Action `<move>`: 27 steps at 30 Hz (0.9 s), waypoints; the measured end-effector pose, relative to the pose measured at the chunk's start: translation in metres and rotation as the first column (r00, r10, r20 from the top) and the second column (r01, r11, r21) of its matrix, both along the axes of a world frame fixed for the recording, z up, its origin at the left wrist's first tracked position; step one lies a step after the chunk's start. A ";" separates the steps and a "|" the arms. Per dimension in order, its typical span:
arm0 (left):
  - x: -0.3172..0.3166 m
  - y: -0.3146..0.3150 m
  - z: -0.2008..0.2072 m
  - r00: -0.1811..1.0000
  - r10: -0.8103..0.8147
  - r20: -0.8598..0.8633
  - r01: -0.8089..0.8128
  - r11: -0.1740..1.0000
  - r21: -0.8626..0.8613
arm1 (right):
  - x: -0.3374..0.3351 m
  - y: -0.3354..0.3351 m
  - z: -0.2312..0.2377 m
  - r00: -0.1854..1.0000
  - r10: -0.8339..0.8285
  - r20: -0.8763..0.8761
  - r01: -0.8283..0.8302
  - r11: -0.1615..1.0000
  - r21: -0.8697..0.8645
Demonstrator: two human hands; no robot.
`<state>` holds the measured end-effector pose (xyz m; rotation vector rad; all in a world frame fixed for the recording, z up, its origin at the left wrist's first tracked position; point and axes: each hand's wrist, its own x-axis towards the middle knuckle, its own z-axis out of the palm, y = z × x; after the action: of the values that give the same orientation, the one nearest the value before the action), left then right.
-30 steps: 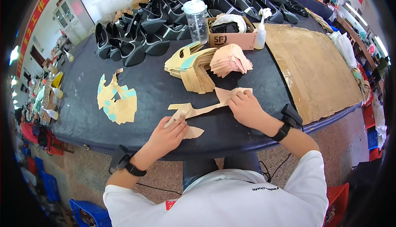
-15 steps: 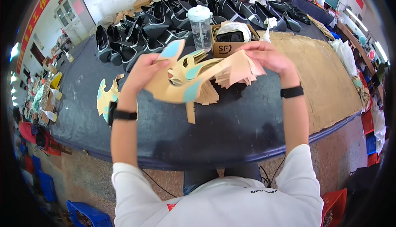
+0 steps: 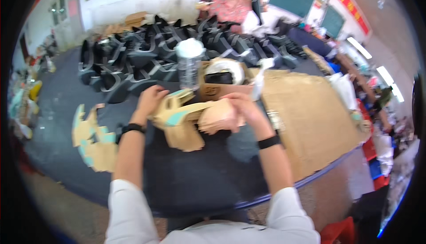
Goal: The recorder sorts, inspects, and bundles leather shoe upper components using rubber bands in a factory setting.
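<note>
Between my hands is a bundle of thin tan cut-out pieces (image 3: 184, 135) with turquoise patches, held low over the dark table (image 3: 195, 177). Its right end fans out into pinkish layers (image 3: 217, 116). My left hand (image 3: 151, 100) is closed on the bundle's left end, and my right hand (image 3: 242, 104) pinches the pinkish end. Motion blur hides the exact finger contact. More tan cut-out pieces (image 3: 95, 142) with turquoise patches lie flat on the table, left of my left forearm.
Many black shoes with grey trim (image 3: 146, 53) are heaped along the back. Before them stand a clear bottle with a white lid (image 3: 190, 71) and a cardboard box (image 3: 211, 92). A brown cardboard sheet (image 3: 306, 124) covers the right side. Another person (image 3: 228, 9) is beyond the shoes.
My hands have come down and closer together with the cut-out bundle. Its raised left flap now lies lower. The view has shifted, showing more of the other person.
</note>
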<state>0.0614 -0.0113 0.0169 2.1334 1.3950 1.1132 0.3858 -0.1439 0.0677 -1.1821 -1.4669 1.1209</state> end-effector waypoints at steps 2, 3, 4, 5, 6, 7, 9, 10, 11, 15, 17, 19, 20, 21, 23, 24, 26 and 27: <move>-0.017 -0.001 -0.005 0.975 0.147 -0.169 -0.110 0.971 0.211 | -0.007 0.016 -0.018 0.999 -0.050 0.016 0.049 0.998 0.030; -0.046 -0.005 -0.012 0.963 0.209 -0.172 -0.152 0.944 0.292 | -0.025 0.022 -0.022 0.984 -0.098 0.148 0.088 0.993 0.075; -0.074 -0.007 -0.018 0.957 0.267 -0.114 -0.226 0.933 0.280 | -0.044 0.028 -0.029 0.966 -0.161 0.201 0.124 0.975 0.182; -0.065 -0.019 -0.004 0.965 0.234 -0.118 -0.215 0.964 0.158 | -0.032 0.025 -0.028 0.953 -0.189 0.237 0.146 0.971 0.188; -0.060 -0.031 0.011 0.966 0.217 -0.140 -0.213 0.976 0.042 | -0.029 0.022 -0.027 0.945 -0.281 0.167 0.239 0.942 0.237; -0.056 -0.039 0.008 0.956 0.178 -0.232 -0.164 0.983 0.078 | -0.043 0.020 -0.029 0.936 -0.342 0.079 0.312 0.913 0.264; -0.043 -0.077 0.035 0.896 0.062 -0.440 -0.093 0.994 -0.051 | -0.025 0.004 -0.024 0.865 -0.438 0.245 0.274 0.822 0.500; -0.058 -0.093 0.023 0.826 0.075 -0.558 -0.120 0.992 -0.044 | -0.036 -0.010 -0.014 0.855 -0.441 0.274 0.269 0.828 0.493; -0.063 -0.106 0.024 0.817 0.065 -0.573 -0.133 0.988 -0.077 | -0.036 -0.021 -0.011 0.893 -0.408 0.191 0.280 0.835 0.473; -0.105 -0.154 0.004 0.730 0.317 -0.605 -0.440 0.896 -0.061 | -0.064 -0.097 0.043 0.796 -0.407 0.448 0.117 0.829 0.546; -0.132 -0.169 -0.011 0.641 0.410 -0.649 -0.552 0.834 -0.019 | -0.081 -0.124 0.058 0.812 -0.263 0.522 0.020 0.905 0.426; -0.159 -0.184 -0.026 0.569 0.476 -0.671 -0.709 0.697 -0.106 | -0.096 -0.137 0.058 0.815 -0.153 0.559 -0.066 0.934 0.352; -0.165 -0.189 -0.035 0.554 0.480 -0.680 -0.722 0.683 -0.106 | -0.105 -0.143 0.053 0.806 -0.076 0.588 -0.156 0.930 0.334; -0.167 -0.192 -0.041 0.577 0.465 -0.671 -0.697 0.709 -0.108 | -0.112 -0.149 0.051 0.789 -0.003 0.615 -0.245 0.916 0.318; -0.161 -0.198 -0.034 0.618 0.406 -0.673 -0.653 0.742 -0.152 | -0.122 -0.162 0.050 0.770 0.059 0.635 -0.297 0.914 0.275; -0.156 -0.200 -0.034 0.613 0.388 -0.689 -0.641 0.753 -0.146 | -0.128 -0.168 0.049 0.746 0.109 0.657 -0.338 0.912 0.233; -0.138 -0.222 -0.031 0.646 0.341 -0.683 -0.589 0.792 -0.163 | -0.136 -0.176 0.041 0.747 0.152 0.647 -0.371 0.904 0.215; -0.125 -0.235 -0.029 0.670 0.312 -0.673 -0.556 0.812 -0.178 | -0.138 -0.180 0.037 0.726 0.209 0.656 -0.419 0.890 0.181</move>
<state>-0.0637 -0.2463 -0.0125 1.9835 2.3105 0.1759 0.2482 -0.3243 0.1042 -1.1404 -2.3482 0.6678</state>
